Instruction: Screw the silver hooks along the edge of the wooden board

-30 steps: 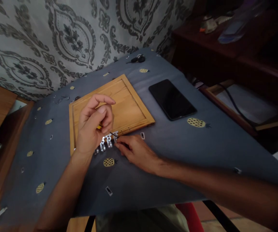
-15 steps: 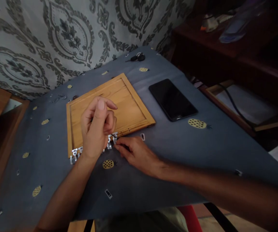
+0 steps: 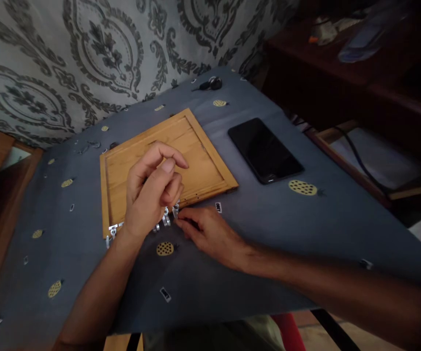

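Note:
A wooden panel (image 3: 195, 156) lies flat on the blue cloth. A metal hook rail (image 3: 166, 220) runs along its near edge, and the rail's left end (image 3: 113, 229) shows. My left hand (image 3: 151, 195) hovers over that edge with its fingers curled and the thumb against the index finger; what it grips is hidden. My right hand (image 3: 210, 234) rests on the cloth, fingertips pinched together at the rail's right end, on something too small to make out.
A black phone (image 3: 265, 151) lies right of the panel. Keys (image 3: 210, 84) sit at the far table edge, and small metal bits (image 3: 89, 145) lie at the back left. Small black tags (image 3: 165, 294) dot the cloth. A dark wooden cabinet (image 3: 342, 73) stands to the right.
My left hand has lifted a little and drifted right. The yellow bit and thin metal tip seen under it earlier are now hidden. My right hand has stayed at the rail.

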Action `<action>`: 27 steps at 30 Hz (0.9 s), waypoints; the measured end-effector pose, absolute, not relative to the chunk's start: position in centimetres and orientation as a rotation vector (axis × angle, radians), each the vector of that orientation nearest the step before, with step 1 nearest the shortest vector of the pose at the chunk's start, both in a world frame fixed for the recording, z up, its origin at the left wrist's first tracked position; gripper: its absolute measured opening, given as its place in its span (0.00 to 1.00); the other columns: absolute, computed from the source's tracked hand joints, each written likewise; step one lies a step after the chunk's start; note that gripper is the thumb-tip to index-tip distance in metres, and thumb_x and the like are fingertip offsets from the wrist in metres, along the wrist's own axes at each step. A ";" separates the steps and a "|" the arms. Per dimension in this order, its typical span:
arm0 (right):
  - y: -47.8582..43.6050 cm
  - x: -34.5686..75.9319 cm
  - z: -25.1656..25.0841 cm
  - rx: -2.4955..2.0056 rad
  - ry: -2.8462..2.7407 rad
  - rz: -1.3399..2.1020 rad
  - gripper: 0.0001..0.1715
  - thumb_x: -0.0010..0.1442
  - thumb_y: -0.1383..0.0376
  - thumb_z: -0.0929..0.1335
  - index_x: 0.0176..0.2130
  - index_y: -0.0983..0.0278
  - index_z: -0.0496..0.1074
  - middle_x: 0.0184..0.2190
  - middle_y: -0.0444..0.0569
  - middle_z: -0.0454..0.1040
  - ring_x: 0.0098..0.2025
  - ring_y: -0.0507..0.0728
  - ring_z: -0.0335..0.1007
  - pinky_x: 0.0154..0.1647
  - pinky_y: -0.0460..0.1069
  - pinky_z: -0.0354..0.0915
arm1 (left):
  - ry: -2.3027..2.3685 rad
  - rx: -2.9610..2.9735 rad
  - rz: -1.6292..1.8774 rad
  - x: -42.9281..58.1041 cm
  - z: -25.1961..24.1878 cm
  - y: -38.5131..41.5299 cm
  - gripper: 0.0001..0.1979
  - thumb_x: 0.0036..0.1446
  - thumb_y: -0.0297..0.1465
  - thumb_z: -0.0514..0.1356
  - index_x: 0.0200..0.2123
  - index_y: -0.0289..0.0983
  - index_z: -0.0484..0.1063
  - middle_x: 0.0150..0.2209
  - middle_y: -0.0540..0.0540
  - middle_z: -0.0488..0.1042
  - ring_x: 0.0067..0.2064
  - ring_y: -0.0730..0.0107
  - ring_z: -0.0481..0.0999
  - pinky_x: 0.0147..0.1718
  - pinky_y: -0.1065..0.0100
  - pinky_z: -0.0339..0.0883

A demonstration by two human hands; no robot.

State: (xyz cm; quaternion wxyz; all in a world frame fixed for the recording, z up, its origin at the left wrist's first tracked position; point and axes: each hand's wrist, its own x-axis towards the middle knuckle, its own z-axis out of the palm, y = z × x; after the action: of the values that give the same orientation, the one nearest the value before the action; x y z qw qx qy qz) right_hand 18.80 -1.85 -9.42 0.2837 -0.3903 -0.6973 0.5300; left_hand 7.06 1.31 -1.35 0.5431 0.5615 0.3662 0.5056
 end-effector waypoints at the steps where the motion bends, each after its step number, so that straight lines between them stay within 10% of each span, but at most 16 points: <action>1: -1.8 18.8 -9.5 -1.045 -1.865 1.418 0.16 0.64 0.72 0.64 0.24 0.65 0.67 0.18 0.40 0.65 0.23 0.49 0.58 0.27 0.47 0.51 | 0.864 1.336 1.196 7.0 -1.4 1.3 0.08 0.61 0.34 0.60 0.31 0.37 0.69 0.14 0.61 0.45 0.13 0.84 0.43 0.14 0.79 0.44; 27: -1.9 18.7 -9.6 -1.065 -1.861 1.431 0.15 0.64 0.70 0.65 0.26 0.64 0.70 0.19 0.41 0.67 0.24 0.50 0.61 0.28 0.47 0.54 | 0.924 1.248 1.399 5.9 0.5 0.9 0.05 0.59 0.31 0.61 0.30 0.38 0.71 0.14 0.59 0.46 0.15 0.83 0.40 0.15 0.76 0.42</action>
State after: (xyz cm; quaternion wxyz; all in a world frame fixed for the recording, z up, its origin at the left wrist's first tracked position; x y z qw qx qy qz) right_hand 18.73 -1.87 -9.64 0.2782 -0.3969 -0.6934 0.5331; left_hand 5.86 0.93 0.49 0.5019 0.5164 0.3823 0.5790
